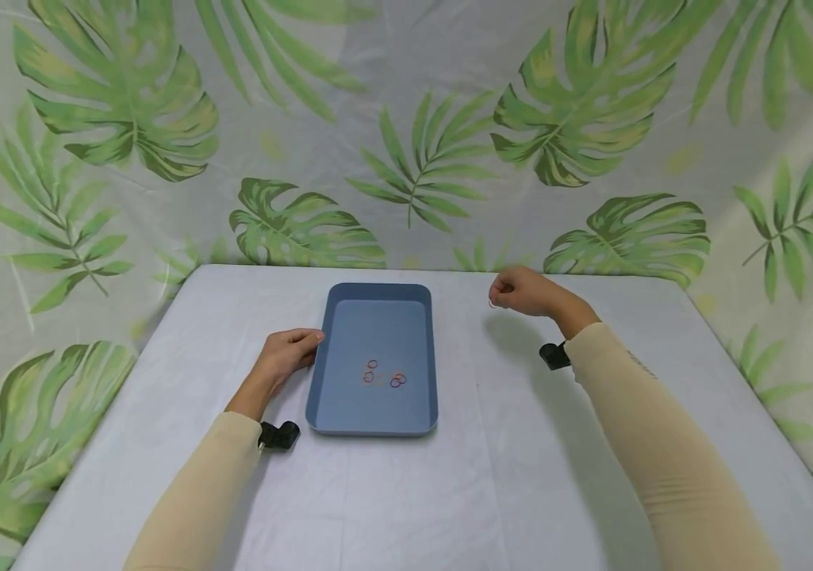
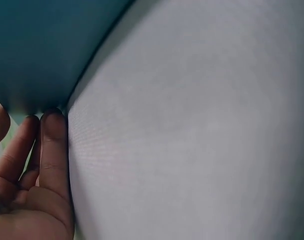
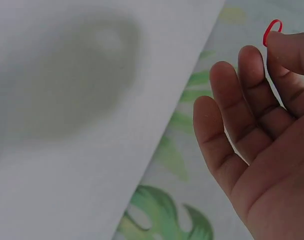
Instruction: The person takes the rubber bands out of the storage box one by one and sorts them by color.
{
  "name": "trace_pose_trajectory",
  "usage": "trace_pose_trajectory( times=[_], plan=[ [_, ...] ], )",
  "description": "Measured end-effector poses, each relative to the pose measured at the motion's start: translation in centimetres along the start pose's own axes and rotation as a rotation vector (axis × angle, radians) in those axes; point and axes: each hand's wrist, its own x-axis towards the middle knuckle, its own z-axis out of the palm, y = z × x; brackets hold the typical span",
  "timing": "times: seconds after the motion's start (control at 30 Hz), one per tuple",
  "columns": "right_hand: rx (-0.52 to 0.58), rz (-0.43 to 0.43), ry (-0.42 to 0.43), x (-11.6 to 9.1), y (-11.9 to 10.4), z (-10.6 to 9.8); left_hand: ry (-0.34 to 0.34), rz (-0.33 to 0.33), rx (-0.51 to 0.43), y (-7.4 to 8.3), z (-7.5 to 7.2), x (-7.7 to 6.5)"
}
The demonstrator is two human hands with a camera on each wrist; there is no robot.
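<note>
High over the right side of the table, my right hand (image 1: 526, 292) pinches a small red rubber band (image 3: 272, 33) between thumb and index finger. Its other fingers are spread and slightly bent in the right wrist view. A shallow blue rectangular tray (image 1: 377, 317) lies on the table. Against the tray's left side rests my left hand (image 1: 288, 355), its fingertips (image 2: 54, 125) touching the outer wall and its thumb near the rim. Inside the tray, toward the front, lie several thin rubber bands (image 1: 397, 381), mostly red, some paler and hard to make out.
A white cloth covers the table (image 1: 406, 507). Behind it hangs a leaf-patterned backdrop (image 1: 420, 159), close to the table's back edge. Black wrist-worn cameras (image 1: 279, 435) sit on both wrists, the left one beside the tray's front left corner.
</note>
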Motion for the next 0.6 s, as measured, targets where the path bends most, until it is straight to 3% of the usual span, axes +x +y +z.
trace_pose_trajectory(
  times=[0.23,0.6],
  plan=[
    [0.099,0.058,0.012,-1.2,2.7,0.2,-0.008,0.009,0.005,-0.1,0.3,0.2],
    [0.019,0.096,0.064,-1.5,6.1,1.6,-0.003,0.007,0.054,0.0,-0.1,0.0]
  ],
)
